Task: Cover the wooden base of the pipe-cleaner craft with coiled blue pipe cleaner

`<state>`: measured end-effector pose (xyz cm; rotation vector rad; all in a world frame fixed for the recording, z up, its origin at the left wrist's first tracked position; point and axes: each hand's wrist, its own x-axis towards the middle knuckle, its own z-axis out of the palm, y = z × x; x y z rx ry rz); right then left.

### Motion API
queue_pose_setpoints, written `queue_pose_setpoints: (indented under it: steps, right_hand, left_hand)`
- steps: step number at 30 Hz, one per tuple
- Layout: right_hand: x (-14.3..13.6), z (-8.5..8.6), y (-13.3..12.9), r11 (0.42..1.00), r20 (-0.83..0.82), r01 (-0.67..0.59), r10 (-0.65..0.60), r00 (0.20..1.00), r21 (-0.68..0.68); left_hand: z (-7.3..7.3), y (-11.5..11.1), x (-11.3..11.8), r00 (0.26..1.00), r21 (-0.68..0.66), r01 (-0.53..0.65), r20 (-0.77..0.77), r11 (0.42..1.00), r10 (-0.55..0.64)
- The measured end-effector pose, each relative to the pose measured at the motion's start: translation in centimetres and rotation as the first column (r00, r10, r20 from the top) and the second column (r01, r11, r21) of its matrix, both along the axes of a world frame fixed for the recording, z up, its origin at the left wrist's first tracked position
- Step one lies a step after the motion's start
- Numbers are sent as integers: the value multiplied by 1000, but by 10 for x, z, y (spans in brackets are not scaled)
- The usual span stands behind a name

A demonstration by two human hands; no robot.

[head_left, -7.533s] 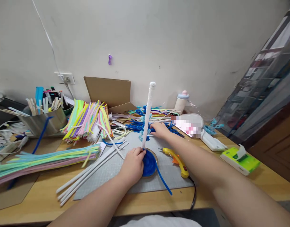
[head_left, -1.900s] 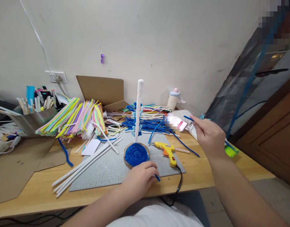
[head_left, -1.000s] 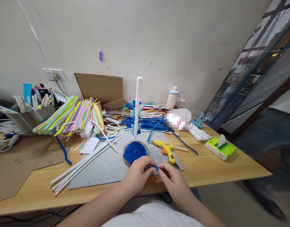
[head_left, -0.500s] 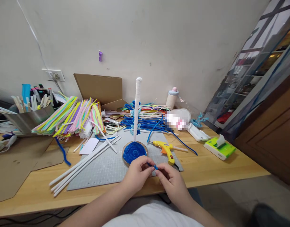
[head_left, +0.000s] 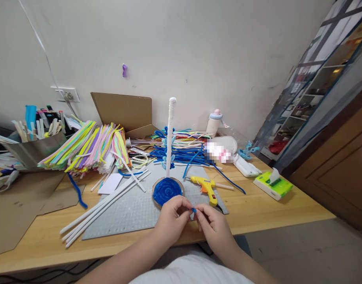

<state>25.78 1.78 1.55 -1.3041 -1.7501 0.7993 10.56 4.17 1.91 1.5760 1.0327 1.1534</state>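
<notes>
Between my fingertips is a short bit of blue pipe cleaner (head_left: pixel 193 210), mostly hidden by the fingers. My left hand (head_left: pixel 174 217) pinches it from one side and my right hand (head_left: pixel 212 221) from the other, both just over the front edge of the grey cutting mat (head_left: pixel 124 217). Behind them stands a round wooden base (head_left: pixel 168 192) with a blue coiled top. A white fuzzy post (head_left: pixel 170 136) rises upright at its back, with blue looped shapes (head_left: pixel 168 162) showing around it. Right of the base lies a yellow glue gun (head_left: pixel 206 187).
White sticks (head_left: pixel 104 209) lie across the mat's left side. Bundles of coloured pipe cleaners (head_left: pixel 89 146) and a metal pot (head_left: pixel 36 152) stand at left. Loose blue pipe cleaners (head_left: pixel 183 154) lie behind the post. A tissue pack (head_left: pixel 273 185) and a bottle (head_left: pixel 214 123) are at right.
My hands stay in nearly the same place, with the fingers shifting slightly on the blue pipe cleaner. The whole view has moved a little.
</notes>
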Motion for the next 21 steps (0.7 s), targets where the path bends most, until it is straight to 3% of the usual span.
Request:
queue_pose_setpoints:
  steps: [6,10,16,21]
  right_hand:
    - [0,2,-1,998,-17,-35,36,999,48]
    - [-1,3,0,999,-15,-12,13,1000,44]
    - [-5,5,1,996,-111,10,-20,994,-87]
    - [-9,3,3,971,-276,13,-81,958,-239]
  left_hand:
    - [-1,0,1,1000,-17,-1,-9,1000,1]
    - [-1,-1,0,999,76,-16,-40,997,19]
    - [2,-2,0,990,275,-10,-133,961,48]
    - [0,-10,-3,961,397,96,-277,913,20]
